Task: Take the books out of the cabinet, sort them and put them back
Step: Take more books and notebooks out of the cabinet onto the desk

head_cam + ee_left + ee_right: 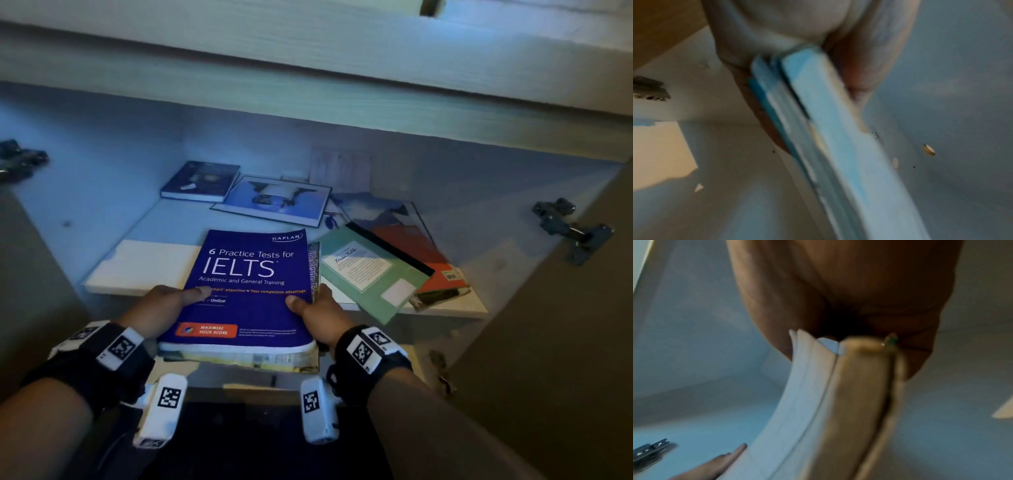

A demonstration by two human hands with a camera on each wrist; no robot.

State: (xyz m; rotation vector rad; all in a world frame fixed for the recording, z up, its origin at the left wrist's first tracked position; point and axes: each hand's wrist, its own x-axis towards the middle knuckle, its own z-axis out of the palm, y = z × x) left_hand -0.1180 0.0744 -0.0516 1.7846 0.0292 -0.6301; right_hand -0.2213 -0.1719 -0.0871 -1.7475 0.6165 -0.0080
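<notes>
**Two hands grip a stack of books at the cabinet shelf edge**

We see the left hand [161, 310] and right hand [320, 317] clamped on opposite sides of a small stack, thumbs flat on the top cover, remaining fingers wrapped underneath out of sight. The top one is the IELTS book [246, 287], a glossy dark-blue paperback, rectangular, thick. It reads "KAPLAN", "6 Practice Tests for IELTS", "Academic and General Training", with an orange "MAXIMISE YOUR SCORE" tag near the bottom. Under it sits a second book [274, 363] with yellowish worn page edges; its spine lettering is too partial to read. The stack overhangs the front edge of the white shelf [144, 267], which is matte laminate with a chipped corner.

In the left wrist view the stack's edge [818, 129] is blurred, pale pages pinched in the palm. In the right wrist view the page blocks [838, 402] curve away from the palm, soft and thick.

On the shelf to the right lies a green book [370, 274] with a white label whose handwritten title we cannot read for sure, resting on an orange book [431, 260]. Further back there is a dark blue book [202, 181] lying flat, and beside it a framed-looking picture book [274, 200]. Metal hinges [572, 229] sit on the cabinet [308, 85] side
</notes>
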